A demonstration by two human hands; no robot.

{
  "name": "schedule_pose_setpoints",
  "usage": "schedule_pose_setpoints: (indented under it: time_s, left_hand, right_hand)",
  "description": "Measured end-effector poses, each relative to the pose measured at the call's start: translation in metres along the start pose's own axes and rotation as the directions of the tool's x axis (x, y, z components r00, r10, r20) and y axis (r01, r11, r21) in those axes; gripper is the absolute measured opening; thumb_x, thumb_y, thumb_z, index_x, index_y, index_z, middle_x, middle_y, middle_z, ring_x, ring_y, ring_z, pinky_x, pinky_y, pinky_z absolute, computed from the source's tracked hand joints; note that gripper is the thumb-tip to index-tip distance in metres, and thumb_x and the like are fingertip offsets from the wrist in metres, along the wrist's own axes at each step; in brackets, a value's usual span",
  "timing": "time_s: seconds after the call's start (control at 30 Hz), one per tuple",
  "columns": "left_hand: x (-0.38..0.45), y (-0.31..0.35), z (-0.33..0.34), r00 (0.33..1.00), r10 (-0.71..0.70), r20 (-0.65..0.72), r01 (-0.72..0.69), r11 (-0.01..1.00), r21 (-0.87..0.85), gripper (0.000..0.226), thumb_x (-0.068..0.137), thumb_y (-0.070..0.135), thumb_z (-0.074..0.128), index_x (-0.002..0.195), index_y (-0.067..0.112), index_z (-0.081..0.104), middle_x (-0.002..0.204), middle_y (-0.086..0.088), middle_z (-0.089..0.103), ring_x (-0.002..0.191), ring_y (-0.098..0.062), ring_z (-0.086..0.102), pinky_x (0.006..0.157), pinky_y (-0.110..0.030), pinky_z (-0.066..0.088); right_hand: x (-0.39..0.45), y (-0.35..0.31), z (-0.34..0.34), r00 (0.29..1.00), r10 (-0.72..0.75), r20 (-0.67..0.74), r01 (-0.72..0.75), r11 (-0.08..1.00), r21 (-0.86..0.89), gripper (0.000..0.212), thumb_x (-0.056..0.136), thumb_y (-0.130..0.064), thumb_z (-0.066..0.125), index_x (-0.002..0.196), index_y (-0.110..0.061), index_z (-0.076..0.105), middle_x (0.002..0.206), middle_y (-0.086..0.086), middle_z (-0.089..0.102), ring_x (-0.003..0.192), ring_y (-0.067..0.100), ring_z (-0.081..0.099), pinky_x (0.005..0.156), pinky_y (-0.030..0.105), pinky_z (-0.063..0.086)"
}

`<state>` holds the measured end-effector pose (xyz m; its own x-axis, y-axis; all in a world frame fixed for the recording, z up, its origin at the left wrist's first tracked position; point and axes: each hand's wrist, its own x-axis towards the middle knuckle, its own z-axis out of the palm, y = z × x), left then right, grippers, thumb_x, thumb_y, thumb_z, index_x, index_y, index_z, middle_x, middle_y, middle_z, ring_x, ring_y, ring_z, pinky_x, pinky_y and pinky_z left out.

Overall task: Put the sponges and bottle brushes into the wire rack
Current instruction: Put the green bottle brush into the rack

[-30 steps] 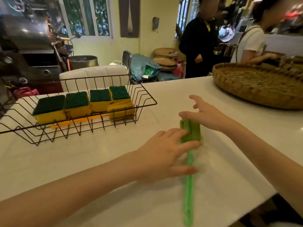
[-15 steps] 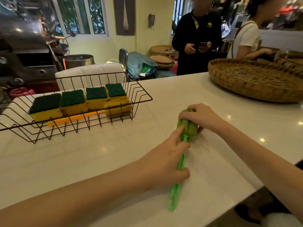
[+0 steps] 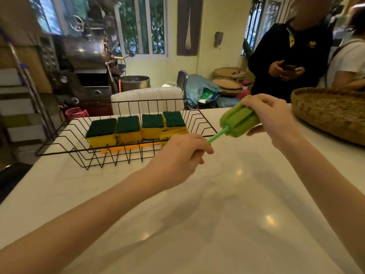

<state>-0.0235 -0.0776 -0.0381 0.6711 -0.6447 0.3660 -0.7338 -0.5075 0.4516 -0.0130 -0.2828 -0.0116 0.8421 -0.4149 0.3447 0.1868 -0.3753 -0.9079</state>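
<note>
White worktop (image 3: 227, 204), glossy, filling the lower frame and carrying all the things named here. Woven tray (image 3: 331, 113) at the right edge, shallow and round, only partly in view. Wire rack (image 3: 65, 139), black, at the left rear of the worktop, its long side running left to right. Four sponges (image 3: 128, 128), yellow with dark green scouring tops, stand side by side in a row inside the rack; a further yellow piece lies at the right end of the row, and an orange brush handle (image 3: 126, 148) lies along the rack floor in front of them. Left hand (image 3: 177, 157), closed around the thin green handle of the brush (image 3: 239, 120), in front of the rack's right end. Right hand (image 3: 270, 117), fingers curled over the brush's thick green foam head, thumb beneath it. The brush is held clear of the worktop between the two hands, tilted, head up and to the right, handle down and to the left; only a short length of handle shows between head and left hand. It hangs just to the right of the rack's right end, outside the rack. Two people stand behind the worktop at the upper right.
</note>
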Motion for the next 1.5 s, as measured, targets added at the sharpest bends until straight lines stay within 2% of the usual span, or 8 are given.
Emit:
schedule_pose_setpoints:
  time_s: [0.27,0.47,0.53,0.7,0.9,1.17,1.3,1.5]
  left_hand:
    - [-0.001,-0.052,-0.049,0.971,-0.176,-0.163,0.179,0.984,0.005,0.022,0.085,0.004,0.051,0.093,0.015,0.069,0.106,-0.004,0.067,0.09,-0.013,0.059,0.086,-0.028,0.05]
    - [0.001,-0.091,-0.078,0.945,-0.256,-0.202,0.259,0.966,-0.01,0.03,0.085,0.009,0.052,0.067,0.032,0.056,0.091,0.008,0.065,0.065,-0.005,0.053,0.053,-0.009,0.042]
    - [0.003,-0.098,-0.083,0.93,-0.275,-0.245,0.271,0.961,-0.05,0.029,0.084,0.007,0.053,0.069,0.031,0.049,0.084,0.012,0.061,0.075,-0.005,0.058,0.06,-0.007,0.046]
    - [0.011,-0.115,-0.092,0.915,-0.313,-0.253,0.299,0.95,-0.095,0.017,0.083,0.008,0.057,0.091,0.023,0.052,0.104,-0.003,0.067,0.096,-0.013,0.063,0.082,-0.024,0.049]
    - [0.015,-0.131,-0.103,0.911,-0.309,-0.274,0.333,0.942,0.047,0.025,0.084,0.015,0.058,0.108,0.019,0.063,0.098,0.003,0.065,0.089,-0.01,0.057,0.073,-0.009,0.037]
    - [0.012,-0.134,-0.103,0.924,-0.311,-0.221,0.35,0.922,0.167,0.025,0.085,0.017,0.055,0.109,0.019,0.061,0.088,0.008,0.059,0.082,-0.011,0.058,0.076,-0.022,0.046]
    - [0.014,-0.137,-0.104,0.922,-0.33,-0.202,0.344,0.938,0.036,0.02,0.084,0.017,0.057,0.104,0.02,0.061,0.097,0.001,0.067,0.09,-0.01,0.062,0.087,-0.03,0.049]
    - [0.016,-0.137,-0.095,0.887,-0.229,-0.401,0.263,0.964,0.029,0.019,0.085,0.018,0.056,0.103,0.017,0.062,0.094,-0.001,0.068,0.088,-0.014,0.062,0.083,-0.035,0.053]
  right_hand:
    - [0.02,-0.02,0.06,0.986,-0.126,0.106,0.112,0.986,0.125,0.021,0.082,-0.028,0.063,0.1,-0.018,0.058,0.088,-0.003,0.058,0.078,0.012,0.062,0.047,0.022,0.057]
    - [0.036,-0.026,0.095,0.972,-0.089,0.219,0.03,0.965,0.259,0.017,0.083,-0.021,0.063,0.098,-0.016,0.056,0.086,-0.006,0.058,0.077,0.01,0.061,0.057,0.026,0.06]
    - [0.04,-0.028,0.106,0.965,-0.077,0.249,0.0,0.955,0.296,0.014,0.083,-0.019,0.062,0.095,-0.018,0.056,0.088,-0.004,0.058,0.081,0.012,0.061,0.06,0.028,0.06]
    - [0.049,-0.028,0.124,0.954,-0.072,0.29,-0.046,0.923,0.381,0.016,0.082,-0.016,0.063,0.097,-0.017,0.056,0.089,-0.001,0.059,0.084,0.012,0.062,0.067,0.03,0.06]
    - [0.055,-0.022,0.129,0.952,-0.002,0.306,-0.127,0.907,0.401,0.031,0.082,-0.016,0.063,0.112,-0.012,0.054,0.096,0.0,0.058,0.09,0.015,0.06,0.066,0.031,0.06]
    - [0.045,-0.028,0.127,0.924,-0.097,0.37,-0.055,0.923,0.38,0.035,0.081,-0.017,0.064,0.115,-0.02,0.053,0.11,0.002,0.061,0.097,0.014,0.064,0.065,0.021,0.059]
    - [0.04,-0.042,0.124,0.899,-0.254,0.357,0.056,0.875,0.481,0.056,0.081,-0.018,0.062,0.129,-0.034,0.039,0.119,-0.012,0.057,0.105,0.01,0.063,0.088,0.029,0.054]
    - [0.03,-0.037,0.138,0.914,-0.235,0.33,0.071,0.894,0.442,0.063,0.091,-0.013,0.05,0.144,-0.033,0.02,0.124,-0.019,0.053,0.118,0.008,0.053,0.106,0.038,0.04]
